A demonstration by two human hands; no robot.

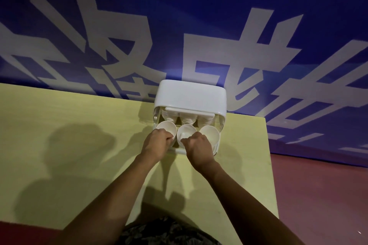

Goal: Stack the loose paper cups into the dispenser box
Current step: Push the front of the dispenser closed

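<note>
A white dispenser box (191,95) stands at the far edge of the yellow table, its front open. Three rows of white paper cups lie inside, mouths toward me: the left cup (166,127), the middle cup (186,132) and the right cup (210,132). My left hand (157,143) pinches the near rim of the left cup. My right hand (197,148) pinches the near rim of the middle cup, fingers curled. More nested cups (187,118) show behind them under the lid.
The yellow table (69,145) ends just right of the box, with red floor (318,195) beyond. A blue wall banner with pale characters (199,26) rises directly behind the box.
</note>
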